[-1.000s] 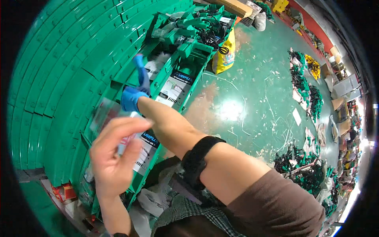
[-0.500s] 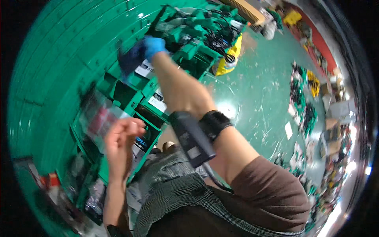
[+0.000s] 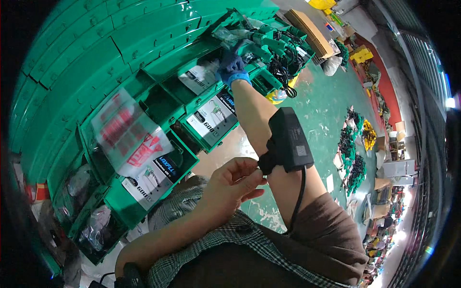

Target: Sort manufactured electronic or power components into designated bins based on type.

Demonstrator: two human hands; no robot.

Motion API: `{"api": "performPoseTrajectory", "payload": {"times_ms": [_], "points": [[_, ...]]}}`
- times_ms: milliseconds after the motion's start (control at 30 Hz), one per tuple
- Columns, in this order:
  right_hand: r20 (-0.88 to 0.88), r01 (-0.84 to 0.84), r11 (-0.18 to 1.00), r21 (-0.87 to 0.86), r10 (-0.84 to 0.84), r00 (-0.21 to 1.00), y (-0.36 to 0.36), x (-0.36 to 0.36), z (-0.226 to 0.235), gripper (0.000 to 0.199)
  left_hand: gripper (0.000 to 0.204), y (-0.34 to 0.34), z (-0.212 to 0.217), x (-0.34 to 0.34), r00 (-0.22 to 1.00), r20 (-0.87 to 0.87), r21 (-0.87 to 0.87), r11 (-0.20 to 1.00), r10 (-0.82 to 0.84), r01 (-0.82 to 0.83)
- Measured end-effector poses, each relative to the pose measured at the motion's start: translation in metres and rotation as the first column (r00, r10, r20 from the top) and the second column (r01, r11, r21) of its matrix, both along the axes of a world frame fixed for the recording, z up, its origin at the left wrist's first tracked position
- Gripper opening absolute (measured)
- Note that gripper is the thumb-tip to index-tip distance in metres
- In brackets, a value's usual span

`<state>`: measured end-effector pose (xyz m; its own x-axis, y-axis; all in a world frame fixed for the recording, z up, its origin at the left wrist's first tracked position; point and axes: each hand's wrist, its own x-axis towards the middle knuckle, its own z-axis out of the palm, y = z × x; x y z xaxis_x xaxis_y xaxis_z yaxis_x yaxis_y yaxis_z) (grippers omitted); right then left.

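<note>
My right hand [image 3: 233, 68], in a dark blue glove with a light blue cuff, reaches into the near edge of a pile of green power tools [image 3: 276, 45] with black cords. Its fingers look curled, but what they grip is hidden. A black box-shaped device [image 3: 290, 139] is strapped to my right forearm. My bare left hand [image 3: 228, 187] is beside that strap, thumb and fingers loosely bent and apart, nothing visible between them. Left of my hands lie open green cases with printed leaflets [image 3: 211, 117]. Over one case lies a clear plastic bag [image 3: 127, 129] with red print.
Stacked green cases [image 3: 72, 53] wall off the left side. Flat cardboard [image 3: 309, 31] sits beyond the tools, with a yellow bag [image 3: 277, 96] below the pile. Heaps of green and black parts [image 3: 354, 149] lie on the green floor [image 3: 321, 110] to the right.
My gloved right hand has moved right and away, from over the cases to the tool pile. A dark blue item near it no longer shows. My left hand has swung right to my right forearm.
</note>
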<state>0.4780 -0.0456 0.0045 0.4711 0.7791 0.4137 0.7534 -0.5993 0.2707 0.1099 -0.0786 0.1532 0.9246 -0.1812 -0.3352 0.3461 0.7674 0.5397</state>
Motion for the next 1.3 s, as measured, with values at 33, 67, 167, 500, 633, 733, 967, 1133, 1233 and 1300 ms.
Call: {"api": "performPoseTrajectory", "payload": {"times_ms": [33,67,167,500,633,733,967,1133,1233,1300], "points": [[0.003,-0.007,1.000,0.004,0.007,1.000,0.003,-0.004,0.000,0.016,0.028,0.001,-0.001,0.000,0.999,0.033,0.009,1.000,-0.002,0.002],[0.009,-0.013,1.000,0.009,0.012,1.000,0.005,-0.007,0.001,0.016,0.027,0.000,-0.002,0.000,1.000,-0.020,-0.105,0.994,0.012,-0.014],[0.023,-0.029,0.999,0.020,0.029,0.999,0.007,-0.011,0.007,0.017,0.024,-0.006,-0.002,0.002,0.993,-0.120,-0.351,0.934,0.020,-0.061],[0.037,-0.003,1.000,-0.022,0.003,0.999,-0.002,0.008,-0.001,0.017,0.016,-0.003,-0.026,-0.001,1.000,0.005,-0.351,0.936,-0.001,0.003],[0.035,0.001,0.999,-0.048,0.001,0.999,-0.005,0.014,0.004,0.017,0.018,0.009,-0.017,-0.008,0.999,0.018,-0.239,0.970,0.044,-0.038],[0.043,0.014,0.998,-0.068,-0.011,0.999,-0.011,0.018,0.011,0.017,0.017,0.020,-0.003,-0.018,0.994,0.033,-0.235,0.967,0.106,-0.095],[0.040,0.013,0.993,-0.114,-0.008,0.999,-0.009,0.024,0.021,0.017,0.028,0.036,0.016,-0.026,0.990,0.079,-0.556,0.829,0.119,-0.055],[0.035,0.011,0.989,-0.148,-0.005,0.999,-0.009,0.026,0.030,0.016,0.032,0.039,0.025,-0.030,0.961,0.193,-0.718,0.696,0.197,0.002],[0.027,-0.003,0.987,-0.163,0.008,1.000,-0.004,0.018,0.034,0.016,0.032,0.037,0.023,-0.026,0.991,0.061,-0.594,0.803,0.117,-0.058],[0.006,-0.026,0.984,-0.177,0.028,1.000,0.006,0.010,0.035,0.016,0.029,0.036,0.012,-0.020,0.995,0.013,-0.587,0.806,0.099,-0.073]]}}
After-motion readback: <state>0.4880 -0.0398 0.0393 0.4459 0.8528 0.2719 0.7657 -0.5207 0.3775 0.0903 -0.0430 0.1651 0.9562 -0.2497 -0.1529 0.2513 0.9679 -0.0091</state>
